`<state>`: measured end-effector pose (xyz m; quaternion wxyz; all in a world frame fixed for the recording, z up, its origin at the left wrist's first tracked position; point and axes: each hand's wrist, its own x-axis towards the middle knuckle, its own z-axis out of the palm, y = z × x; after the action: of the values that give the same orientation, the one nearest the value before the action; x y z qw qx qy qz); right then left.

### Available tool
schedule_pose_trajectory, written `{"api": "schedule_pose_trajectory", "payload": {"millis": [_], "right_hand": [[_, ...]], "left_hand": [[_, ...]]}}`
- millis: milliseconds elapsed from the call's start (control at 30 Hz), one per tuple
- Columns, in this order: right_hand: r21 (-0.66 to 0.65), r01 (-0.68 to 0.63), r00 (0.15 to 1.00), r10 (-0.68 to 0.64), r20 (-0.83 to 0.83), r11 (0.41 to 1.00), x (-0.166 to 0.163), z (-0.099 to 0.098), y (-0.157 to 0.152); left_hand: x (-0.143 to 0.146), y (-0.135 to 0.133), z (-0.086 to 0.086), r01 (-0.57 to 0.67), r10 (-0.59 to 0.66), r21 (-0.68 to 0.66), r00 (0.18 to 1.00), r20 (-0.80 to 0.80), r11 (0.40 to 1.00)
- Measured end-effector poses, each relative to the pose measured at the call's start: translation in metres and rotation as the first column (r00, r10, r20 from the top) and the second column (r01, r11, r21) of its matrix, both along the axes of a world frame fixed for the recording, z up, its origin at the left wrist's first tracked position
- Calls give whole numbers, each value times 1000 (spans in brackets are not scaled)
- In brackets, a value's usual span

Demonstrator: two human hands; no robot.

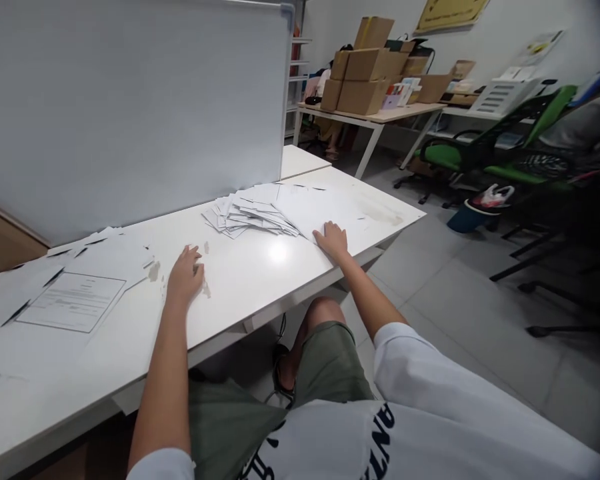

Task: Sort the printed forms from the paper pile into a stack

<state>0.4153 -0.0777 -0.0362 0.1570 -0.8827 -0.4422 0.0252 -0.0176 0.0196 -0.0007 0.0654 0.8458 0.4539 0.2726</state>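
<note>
My left hand (186, 272) rests on the white table (240, 287) with its fingers apart and a little bent, nothing in it. Beside it the tabletop has greyish worn patches. My right hand (333, 240) lies on the near edge of some blank white sheets (307, 203), its thumb pointing left and its fingers spread over the paper. Between my hands, further back, is a messy heap of small folded or cut papers (253, 217). To the left of my left hand lie loose paper sheets, the top one a printed page with a black border (75, 301).
A whiteboard (130, 107) stands along the table's back edge. Behind, another desk (370, 119) bears stacked cardboard boxes (363, 97). Green office chairs (440, 155) and a blue bin (470, 217) stand on the floor at right. A person is partly visible behind the boxes.
</note>
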Motion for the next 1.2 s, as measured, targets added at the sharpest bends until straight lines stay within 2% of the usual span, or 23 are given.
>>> {"api": "schedule_pose_trajectory", "payload": {"millis": [133,200,333,400,533,600,733,867,1033,1200], "right_hand": [[-21,20,1000,-20,-1,1000,-11,-2,-4],[-37,-8,1000,8,-6,999,-15,-4,-8],[-78,-70,997,67,-38,995,-2,-6,-14],[-77,-57,997,53,-50,995,13,-2,-10],[48,-20,1000,21,-7,999,26,14,23],[77,-103,994,101,28,992,18,24,46],[45,-301,953,299,48,953,-11,44,91],[32,-335,940,337,-57,942,-35,59,127],[-26,-288,949,281,-139,957,-49,52,152],[109,-209,973,218,-74,972,-53,34,153]], "left_hand": [[-1,-3,1,-114,113,18,993,43,993],[-1,-3,2,-132,131,7,991,40,991],[5,-2,0,-95,100,69,992,-76,993],[8,-2,-3,-94,112,117,982,-152,989],[8,-5,-7,-116,149,149,962,-229,982],[5,-7,-6,-144,176,139,951,-254,980],[0,-6,-4,-162,196,138,937,-288,977],[-4,-3,-5,-163,195,130,935,-296,978],[-4,-2,-7,-178,197,93,941,-277,980],[-3,-4,-6,-186,201,84,947,-252,979]]}}
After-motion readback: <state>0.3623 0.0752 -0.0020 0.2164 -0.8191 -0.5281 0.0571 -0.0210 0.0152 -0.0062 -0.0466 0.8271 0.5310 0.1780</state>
